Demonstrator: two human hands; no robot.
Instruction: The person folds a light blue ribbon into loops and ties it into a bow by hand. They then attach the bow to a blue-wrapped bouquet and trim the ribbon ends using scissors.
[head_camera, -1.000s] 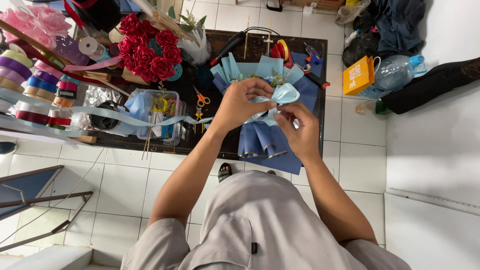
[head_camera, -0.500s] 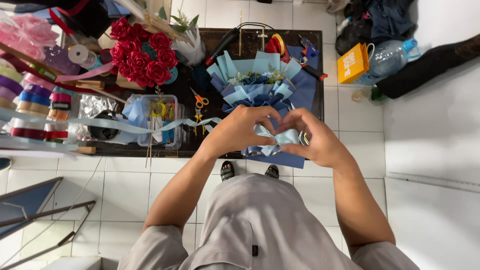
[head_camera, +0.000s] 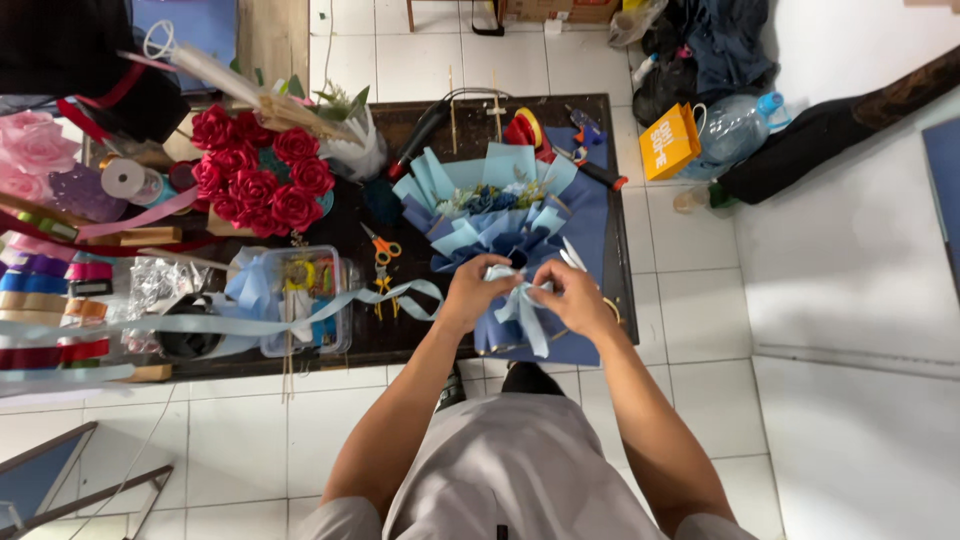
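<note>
Dark table (head_camera: 420, 345): two hands (head_camera: 525, 295), seemingly one ribbon bow (head_camera: 520, 300).

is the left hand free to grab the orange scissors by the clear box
Probably not right away: the left hand is pinching the pale blue ribbon. The orange scissors lie uncovered just beside it.

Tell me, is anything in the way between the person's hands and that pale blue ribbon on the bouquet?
Nothing visible. The left hand and right hand are both already on the pale blue ribbon bow, pinching it against the front of the blue bouquet. The scissors lie off to the left.
</note>
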